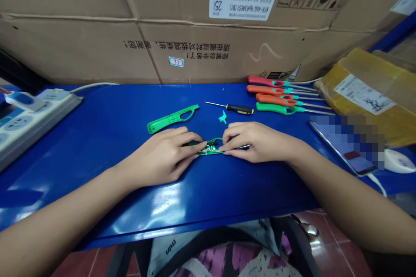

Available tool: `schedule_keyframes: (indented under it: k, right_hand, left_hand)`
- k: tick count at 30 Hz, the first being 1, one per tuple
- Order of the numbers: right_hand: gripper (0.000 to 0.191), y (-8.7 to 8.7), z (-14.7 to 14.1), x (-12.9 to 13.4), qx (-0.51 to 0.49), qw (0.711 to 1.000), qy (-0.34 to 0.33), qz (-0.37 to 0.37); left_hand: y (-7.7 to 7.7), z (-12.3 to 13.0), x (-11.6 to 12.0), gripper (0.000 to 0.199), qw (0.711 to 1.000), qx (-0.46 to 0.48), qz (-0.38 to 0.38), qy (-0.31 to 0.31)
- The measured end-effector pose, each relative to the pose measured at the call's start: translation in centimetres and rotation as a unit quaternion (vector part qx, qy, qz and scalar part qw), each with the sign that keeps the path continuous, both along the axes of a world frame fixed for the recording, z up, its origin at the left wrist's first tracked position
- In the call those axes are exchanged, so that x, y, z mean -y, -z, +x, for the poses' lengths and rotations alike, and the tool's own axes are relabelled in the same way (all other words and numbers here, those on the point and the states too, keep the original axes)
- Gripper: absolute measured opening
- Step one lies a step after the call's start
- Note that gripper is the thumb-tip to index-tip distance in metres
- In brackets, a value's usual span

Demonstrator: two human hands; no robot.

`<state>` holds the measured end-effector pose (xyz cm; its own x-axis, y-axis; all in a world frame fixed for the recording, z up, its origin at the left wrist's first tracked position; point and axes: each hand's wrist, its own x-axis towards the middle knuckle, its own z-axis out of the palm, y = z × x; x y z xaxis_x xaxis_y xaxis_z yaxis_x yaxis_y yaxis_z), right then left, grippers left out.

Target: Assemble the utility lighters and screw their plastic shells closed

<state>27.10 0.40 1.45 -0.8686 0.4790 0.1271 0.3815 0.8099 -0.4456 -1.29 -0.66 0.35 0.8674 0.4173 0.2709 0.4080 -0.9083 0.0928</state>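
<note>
An opened green lighter body (212, 151), with wires and small parts showing inside, lies on the blue table between my hands. My left hand (169, 153) is closed on its left end, thumb and fingers pinching it. At the other end my right hand (256, 142) pinches the lighter; a dark, thin rod shows under those fingers. Beyond my left hand rests the loose green shell half (172, 119), its hollow side up. A small turquoise trigger piece (222, 117) sits beyond my right hand, close to a black and yellow screwdriver (240, 109).
Several long-necked lighters (276, 107) in red, orange and green lie side by side at the back right. A phone (344, 147) and a yellow-taped package (367, 95) are on the right. Left stands a power strip (35, 112). A large cardboard box (182, 13) walls off the back.
</note>
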Motion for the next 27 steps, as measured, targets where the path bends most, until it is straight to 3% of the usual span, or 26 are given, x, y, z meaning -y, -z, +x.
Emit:
schedule_keyframes:
  k: [4,10,17,23,27]
  right_hand:
    - [0.022,-0.5,-0.1,0.3,0.029,0.999,-0.009,0.039]
    - [0.023,-0.7,-0.2,0.6,0.034,0.999,0.004,0.041]
    - [0.023,-1.7,0.8,0.5,0.001,0.998,0.056,-0.007]
    - [0.015,-2.6,2.5,0.1,0.116,0.979,0.129,-0.104]
    - [0.017,-2.7,2.5,-0.1,0.121,0.976,0.12,-0.135]
  left_hand:
    - [-0.1,0.1,0.1,0.034,1.0,-0.01,0.003,0.002]
    - [0.1,0.9,0.9,0.042,0.999,0.036,0.04,0.006]
    - [0.9,1.3,1.0,0.039,0.999,0.015,0.028,0.026]
    - [1.2,0.8,0.5,0.043,0.999,0.008,0.013,0.04]
    - [1.6,0.5,0.5,0.047,0.999,0.018,-0.008,0.027]
